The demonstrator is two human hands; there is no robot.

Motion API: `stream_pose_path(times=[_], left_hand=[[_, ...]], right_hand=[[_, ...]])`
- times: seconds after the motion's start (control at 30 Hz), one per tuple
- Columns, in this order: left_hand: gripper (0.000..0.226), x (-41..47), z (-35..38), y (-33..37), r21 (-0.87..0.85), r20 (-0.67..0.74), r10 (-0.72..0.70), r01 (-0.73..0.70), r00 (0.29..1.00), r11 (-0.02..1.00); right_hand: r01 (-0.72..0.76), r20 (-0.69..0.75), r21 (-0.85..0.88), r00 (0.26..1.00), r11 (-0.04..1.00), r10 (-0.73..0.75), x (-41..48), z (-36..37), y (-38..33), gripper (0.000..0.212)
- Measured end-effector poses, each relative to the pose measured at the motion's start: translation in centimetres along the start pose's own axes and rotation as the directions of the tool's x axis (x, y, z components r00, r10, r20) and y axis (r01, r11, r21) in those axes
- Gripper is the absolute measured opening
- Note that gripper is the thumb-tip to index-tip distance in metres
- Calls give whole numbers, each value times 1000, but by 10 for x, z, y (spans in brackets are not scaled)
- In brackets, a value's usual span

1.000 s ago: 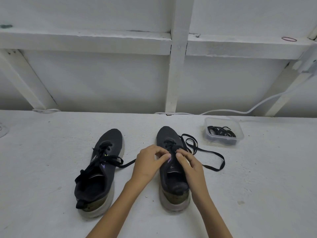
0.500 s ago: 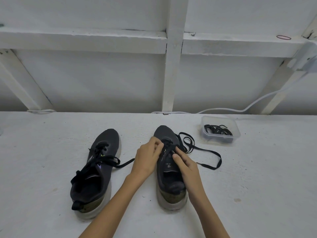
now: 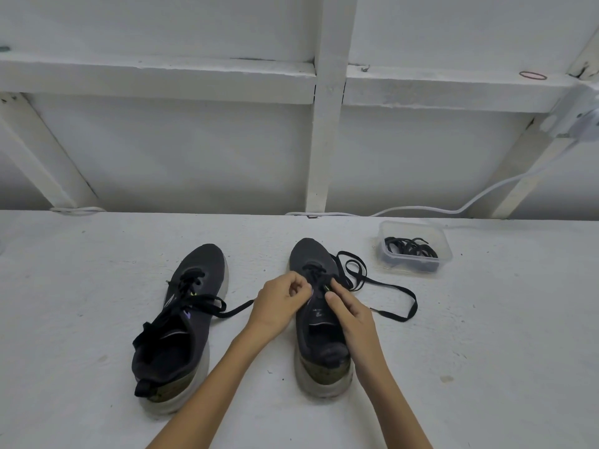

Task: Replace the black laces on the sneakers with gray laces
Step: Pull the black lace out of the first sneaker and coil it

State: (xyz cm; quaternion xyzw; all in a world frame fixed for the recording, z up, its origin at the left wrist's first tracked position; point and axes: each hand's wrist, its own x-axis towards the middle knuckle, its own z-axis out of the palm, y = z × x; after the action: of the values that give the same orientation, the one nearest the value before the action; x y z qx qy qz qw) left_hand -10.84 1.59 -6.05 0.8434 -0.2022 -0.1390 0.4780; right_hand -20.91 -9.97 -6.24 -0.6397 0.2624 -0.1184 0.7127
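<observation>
Left hand and right hand are both pinching the black lace at the eyelets of the sneaker sitting mid-table. It's looking soft and floppy, so I'd be grabbing right by an eyelet. Other sneaker is sitting laced alongside. Clear tub is holding coiled dark laces.

- There is just one camera, and it sits on the person's head.
- It looks forward and down at the white table.
- The left hand and the right hand are close to it, low in the middle.
- The white wall is farther back, at the top.
</observation>
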Motion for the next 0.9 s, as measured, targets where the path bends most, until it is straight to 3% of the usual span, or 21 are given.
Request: stream_pose_path(times=[0.23,0.4,0.53,0.67,0.73,0.83,0.9], left_hand=[[12,14,-8,0,-162,-151,-122,97,981,982],[30,-5,-5,1,-335,6,-201,191,980,923],[22,-12,-1,-1,-253,29,-53,59,998,966],[19,-3,-7,-1,-107,-87,19,-28,996,994],[20,2,-13,4,-199,-163,-52,18,985,980],[19,10,-22,10,-477,-203,-221,101,954,873],[21,8,-22,11,-485,-175,-238,127,955,865]], right_hand=[[14,-1,-25,1000,1000,-14,-1,1,1,43],[21,-14,-5,1000,1000,-21,-1,2,0,40],[18,-16,11,1000,1000,-17,-1,3,0,38],[24,-1,2,1000,1000,-24,-1,1,-2,31],[28,7,-33,1000,999,-28,-1,0,-1,36],[41,20,-73,999,996,-40,0,0,3,40],[43,16,-81,999,996,-42,1,1,4,40]])
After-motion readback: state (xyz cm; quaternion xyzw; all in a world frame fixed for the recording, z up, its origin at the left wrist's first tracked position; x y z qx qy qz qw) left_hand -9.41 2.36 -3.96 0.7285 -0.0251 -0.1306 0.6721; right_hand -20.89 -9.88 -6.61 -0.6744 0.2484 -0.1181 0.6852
